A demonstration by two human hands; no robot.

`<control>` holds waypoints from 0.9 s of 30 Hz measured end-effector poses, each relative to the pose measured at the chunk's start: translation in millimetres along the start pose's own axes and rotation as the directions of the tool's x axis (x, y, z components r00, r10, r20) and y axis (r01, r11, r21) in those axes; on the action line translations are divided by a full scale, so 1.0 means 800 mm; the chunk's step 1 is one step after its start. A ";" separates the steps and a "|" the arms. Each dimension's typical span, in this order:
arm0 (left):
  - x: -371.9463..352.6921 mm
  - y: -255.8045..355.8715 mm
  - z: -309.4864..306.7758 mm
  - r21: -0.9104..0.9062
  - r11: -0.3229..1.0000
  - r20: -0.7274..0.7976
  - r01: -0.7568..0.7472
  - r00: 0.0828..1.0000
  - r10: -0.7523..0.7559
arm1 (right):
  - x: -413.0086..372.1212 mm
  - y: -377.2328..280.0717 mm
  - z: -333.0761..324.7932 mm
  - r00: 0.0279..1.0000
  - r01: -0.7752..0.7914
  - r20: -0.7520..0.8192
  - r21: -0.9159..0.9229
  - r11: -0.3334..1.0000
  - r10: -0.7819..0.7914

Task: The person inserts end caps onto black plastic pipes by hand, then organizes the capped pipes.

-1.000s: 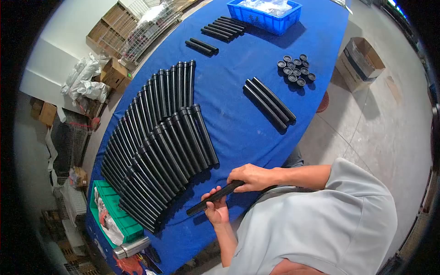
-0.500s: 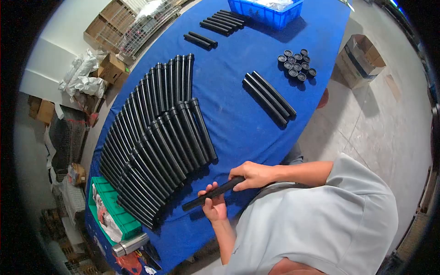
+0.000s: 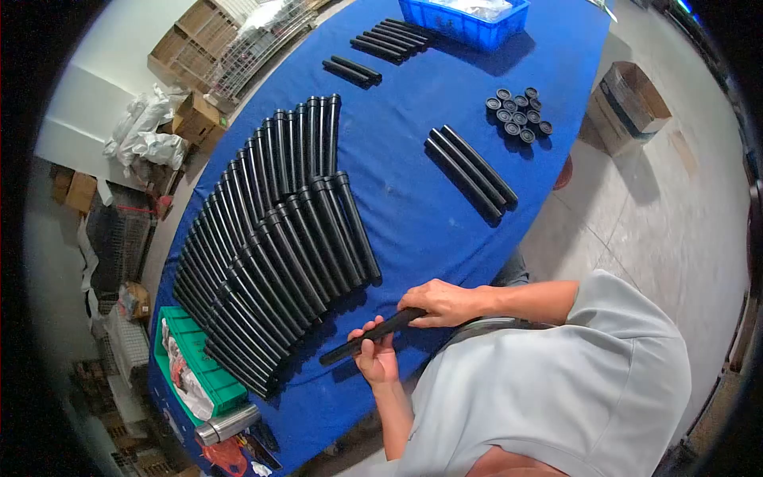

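Note:
Both hands hold one black tube [image 3: 343, 351], which slants over the near edge of the blue-covered table. My left hand [image 3: 377, 359] is closed around its middle from below, with the thumb on top. At the upper end, the fingers of my right hand [image 3: 439, 303] wrap over the tube and hide that end. Close beyond the hands lie two overlapping fanned rows of black tubes [image 3: 294, 258] with wider collars at their far ends. Farther right are three loose black tubes [image 3: 470, 173] and a cluster of small round black caps [image 3: 518, 115].
A blue bin [image 3: 469, 28] stands at the far table edge beside shorter rows of black tubes [image 3: 389, 41]. At lower left are a green crate [image 3: 226, 387] and a silver metal cylinder [image 3: 229, 424]. A cardboard box [image 3: 632, 107] stands on the floor at right.
My right hand has turned slightly over the tube's upper end, its fingers now curled further over. The left hand keeps its hold. The whole view has shifted slightly.

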State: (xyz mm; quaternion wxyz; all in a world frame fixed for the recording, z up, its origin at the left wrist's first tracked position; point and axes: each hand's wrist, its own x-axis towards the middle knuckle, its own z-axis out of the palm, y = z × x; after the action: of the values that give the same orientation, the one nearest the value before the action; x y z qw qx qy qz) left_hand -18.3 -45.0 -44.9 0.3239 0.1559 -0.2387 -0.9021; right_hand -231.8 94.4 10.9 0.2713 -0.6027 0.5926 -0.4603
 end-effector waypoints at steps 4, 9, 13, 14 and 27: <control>-0.001 0.000 0.006 0.013 1.000 -0.014 0.004 1.000 -0.004 | 0.006 -0.004 -0.009 0.997 -0.060 0.053 0.041 0.997 0.058; -0.001 -0.005 0.011 -0.008 0.999 -0.001 -0.031 1.000 0.031 | -0.001 -0.014 -0.003 0.997 -0.071 -0.043 -0.087 0.994 0.068; -0.001 0.001 0.025 -0.062 0.998 0.028 0.018 0.999 -0.017 | 0.002 -0.015 -0.015 0.939 -0.327 0.159 0.152 0.933 0.304; -0.002 0.003 0.017 -0.003 1.000 0.010 0.027 1.000 -0.027 | 0.005 -0.021 -0.019 0.898 -0.418 0.213 0.141 0.897 0.385; -0.004 -0.003 0.014 0.053 0.999 -0.031 -0.004 0.999 0.006 | 0.002 -0.009 0.003 0.997 -0.038 -0.065 0.039 0.999 0.040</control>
State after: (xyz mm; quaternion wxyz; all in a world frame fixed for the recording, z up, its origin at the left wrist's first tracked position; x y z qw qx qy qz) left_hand -21.7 -37.6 -36.5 0.3256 0.1779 -0.2577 -0.8921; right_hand -226.3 93.6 16.6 0.2719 -0.5705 0.6041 -0.4855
